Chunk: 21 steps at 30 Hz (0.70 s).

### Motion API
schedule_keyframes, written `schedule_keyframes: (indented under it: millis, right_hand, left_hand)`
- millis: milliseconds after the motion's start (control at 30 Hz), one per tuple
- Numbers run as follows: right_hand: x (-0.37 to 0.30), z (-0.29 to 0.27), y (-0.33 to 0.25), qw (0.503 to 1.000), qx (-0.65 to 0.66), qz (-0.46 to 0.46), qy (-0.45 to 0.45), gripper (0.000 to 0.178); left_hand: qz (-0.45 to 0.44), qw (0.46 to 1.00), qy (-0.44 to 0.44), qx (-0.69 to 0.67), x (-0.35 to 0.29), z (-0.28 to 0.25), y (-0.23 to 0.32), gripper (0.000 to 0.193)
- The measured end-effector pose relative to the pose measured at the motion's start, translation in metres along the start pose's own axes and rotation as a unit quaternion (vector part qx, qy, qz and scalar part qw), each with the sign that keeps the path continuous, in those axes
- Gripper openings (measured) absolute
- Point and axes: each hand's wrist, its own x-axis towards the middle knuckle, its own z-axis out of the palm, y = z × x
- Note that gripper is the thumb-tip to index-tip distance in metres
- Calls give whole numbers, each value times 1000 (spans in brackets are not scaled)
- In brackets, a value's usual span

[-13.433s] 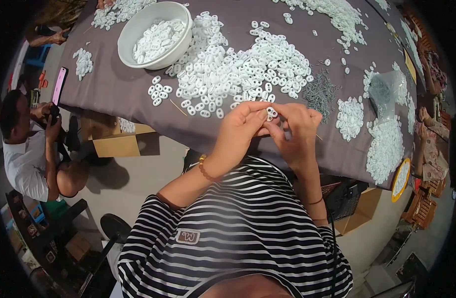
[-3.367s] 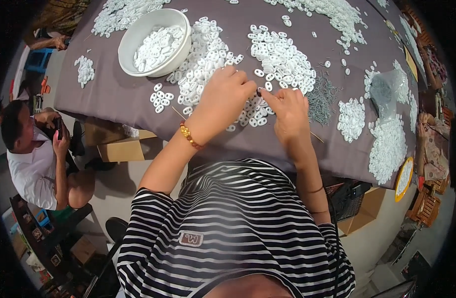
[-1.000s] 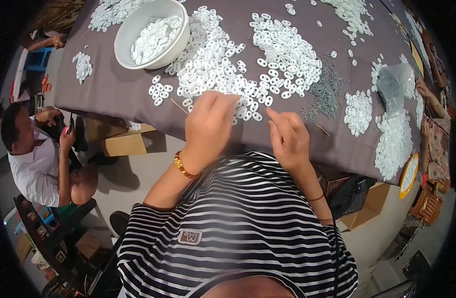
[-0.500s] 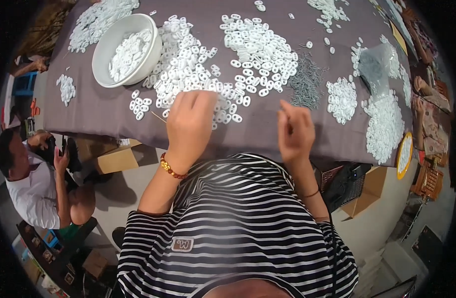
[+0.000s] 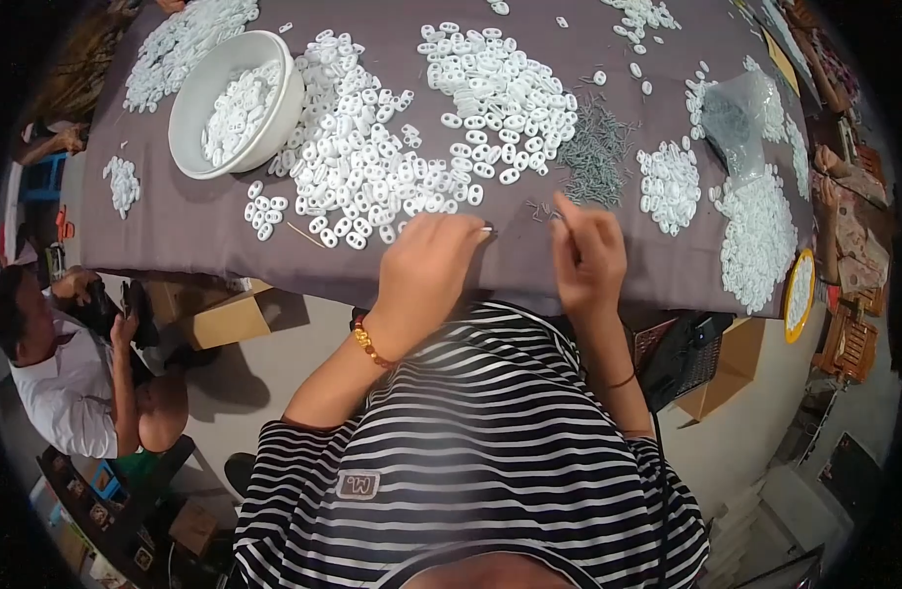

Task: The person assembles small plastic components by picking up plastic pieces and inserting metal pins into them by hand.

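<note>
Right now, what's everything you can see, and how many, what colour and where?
Tablecloth: one, grey-brown, centre
Bowl: one, white, upper left
White pieces: too many to count, white, in piles and the bowl
Pins: many, grey, right of centre
Bag: one, clear, upper right
Stick: at least one, tan, left of centre
Tray: one, yellow-rimmed, right side
Boxes: at least two, brown, below the tablecloth
Wooden chair: at least one, brown, far right
People: several, one white-shirted, left and right
Striped shirt: one, black and white, bottom
Left hand: one, bare, centre, grip on a white piece
Right hand: one, bare, beside the pins, grip's contents unclear
</note>
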Motion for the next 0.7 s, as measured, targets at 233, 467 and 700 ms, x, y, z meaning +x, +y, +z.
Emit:
schedule_keyframes:
  millis: [233,467,700]
  right_hand:
    - [-13,2,8,1000,3,4,-3,16]
    - [-7,13,1,990,-120,-64,23,20]
    - [-5,16,6,989,-141,-34,-22,23]
  left_hand:
    - [-1,1000,18,16,4,0,-1,8]
    - [-336,811,-38,-477,-7,-4,16,13]
    - [-423,702,-95,-565,-3,-6,13,22]
